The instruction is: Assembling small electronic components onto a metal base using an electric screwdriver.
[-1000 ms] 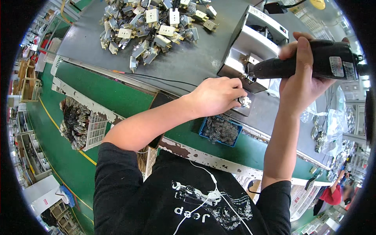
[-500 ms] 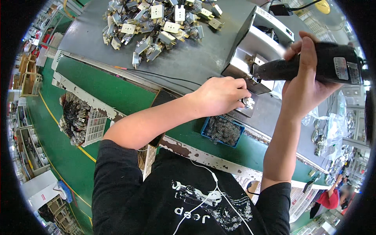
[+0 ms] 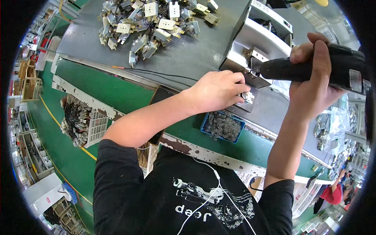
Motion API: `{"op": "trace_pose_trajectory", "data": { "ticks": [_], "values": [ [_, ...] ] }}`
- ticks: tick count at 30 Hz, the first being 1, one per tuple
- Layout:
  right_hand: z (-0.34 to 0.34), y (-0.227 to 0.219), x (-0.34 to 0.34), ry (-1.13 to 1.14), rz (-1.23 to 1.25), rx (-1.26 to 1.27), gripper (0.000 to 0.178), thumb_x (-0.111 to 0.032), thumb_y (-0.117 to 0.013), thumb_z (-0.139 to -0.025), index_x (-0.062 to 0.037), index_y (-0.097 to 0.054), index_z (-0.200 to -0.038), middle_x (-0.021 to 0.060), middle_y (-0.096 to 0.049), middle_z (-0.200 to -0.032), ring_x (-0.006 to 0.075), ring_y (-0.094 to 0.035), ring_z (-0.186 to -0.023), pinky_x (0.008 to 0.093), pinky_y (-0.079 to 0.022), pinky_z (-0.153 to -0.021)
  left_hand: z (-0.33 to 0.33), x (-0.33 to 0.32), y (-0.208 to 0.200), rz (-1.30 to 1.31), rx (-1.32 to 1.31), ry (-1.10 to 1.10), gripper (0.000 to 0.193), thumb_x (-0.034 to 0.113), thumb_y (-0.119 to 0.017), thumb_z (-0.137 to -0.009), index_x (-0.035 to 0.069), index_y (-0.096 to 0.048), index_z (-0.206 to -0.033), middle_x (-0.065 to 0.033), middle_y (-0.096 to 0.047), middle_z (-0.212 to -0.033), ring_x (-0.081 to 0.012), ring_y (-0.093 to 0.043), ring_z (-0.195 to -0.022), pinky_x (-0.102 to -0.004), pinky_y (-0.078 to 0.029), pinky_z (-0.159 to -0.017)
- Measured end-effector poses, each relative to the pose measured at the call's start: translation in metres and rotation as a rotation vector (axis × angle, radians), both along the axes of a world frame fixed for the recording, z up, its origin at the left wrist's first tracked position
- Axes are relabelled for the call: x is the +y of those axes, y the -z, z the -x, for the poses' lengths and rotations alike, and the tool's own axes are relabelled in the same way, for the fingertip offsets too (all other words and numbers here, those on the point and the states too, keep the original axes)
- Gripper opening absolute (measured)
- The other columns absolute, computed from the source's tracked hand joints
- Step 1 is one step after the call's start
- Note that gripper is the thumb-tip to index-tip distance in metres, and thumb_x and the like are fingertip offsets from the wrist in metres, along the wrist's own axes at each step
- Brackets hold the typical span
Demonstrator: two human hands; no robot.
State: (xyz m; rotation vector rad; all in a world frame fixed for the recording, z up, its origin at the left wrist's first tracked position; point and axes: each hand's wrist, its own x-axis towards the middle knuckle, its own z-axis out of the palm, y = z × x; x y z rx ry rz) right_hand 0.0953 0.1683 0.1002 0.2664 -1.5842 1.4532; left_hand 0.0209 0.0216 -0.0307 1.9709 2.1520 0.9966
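Observation:
My right hand is wrapped round a black power screwdriver, held almost level. The driver's tip is at the front of a metal box-shaped machine, which looks like a screw feeder; whether the tip touches it I cannot tell. My left hand pinches a small metal part at a fixture block on the table edge, just below the machine. The fingers cover much of this part.
Many small thermostat-like parts with white plates lie heaped at the far left of the grey table. A blue tray of small metal pieces stands near my left forearm. Bagged parts lie right. A person in red is farther off.
My right hand and the screwdriver have shifted slightly right, the tip drawing a little away from the machine. My left hand stays at the small part. The whole view has moved slightly.

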Motion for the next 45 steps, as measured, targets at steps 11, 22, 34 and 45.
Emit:
{"op": "trace_pose_trajectory", "data": {
  "ticks": [11, 22, 34, 45],
  "values": [
    [0.007, 0.013, 0.007, 0.174, -0.078, -0.053, 0.075, 0.005, -0.062, -0.093, -0.0096, -0.017, -0.151, 0.0243, -0.068, -0.099, 0.0186, -0.064, -0.061, 0.0345, -0.055, -0.056, -0.003, -0.001, 0.004, -0.062, 0.009, -0.031, 0.024, 0.024, -0.075, -0.081, 0.014, -0.068, -0.102, -0.0041, -0.058, -0.095, -0.0253, -0.064, -0.089, -0.0392, -0.057, -0.074],
    [0.02, 0.015, -0.014, 0.304, -0.05, -0.001, 0.06, 0.006, -0.063, -0.091, -0.0025, -0.028, -0.139, 0.0232, -0.069, -0.094, 0.018, -0.065, -0.061, 0.0327, -0.055, -0.055, -0.003, -0.001, 0.001, -0.008, 0.011, -0.023, 0.026, 0.025, -0.073, -0.085, 0.014, -0.067, -0.108, -0.0037, -0.06, -0.101, -0.0258, -0.064, -0.092, -0.0387, -0.056, -0.076],
    [0.027, 0.003, 0.05, -0.351, -0.226, -0.171, 0.089, -0.007, -0.068, -0.09, -0.0092, -0.012, -0.158, 0.0248, -0.061, -0.128, 0.0328, -0.061, -0.12, 0.0417, -0.05, -0.099, -0.003, -0.001, 0.001, -0.005, 0.018, -0.003, 0.026, 0.026, -0.072, -0.087, 0.015, -0.068, -0.111, -0.003, -0.06, -0.101, -0.0248, -0.064, -0.092, -0.039, -0.055, -0.076],
    [-0.009, 0.012, 0.006, 0.206, -0.05, -0.152, 0.018, -0.006, -0.069, -0.093, 0.0095, -0.067, -0.102, 0.0155, -0.071, -0.083, 0.0143, -0.065, -0.062, 0.0274, -0.053, -0.058, -0.002, 0.0, 0.005, -0.076, -0.022, -0.029, 0.025, 0.026, -0.075, -0.083, 0.014, -0.07, -0.104, -0.0027, -0.061, -0.098, -0.0246, -0.064, -0.09, -0.0384, -0.056, -0.075]
  ]
}}
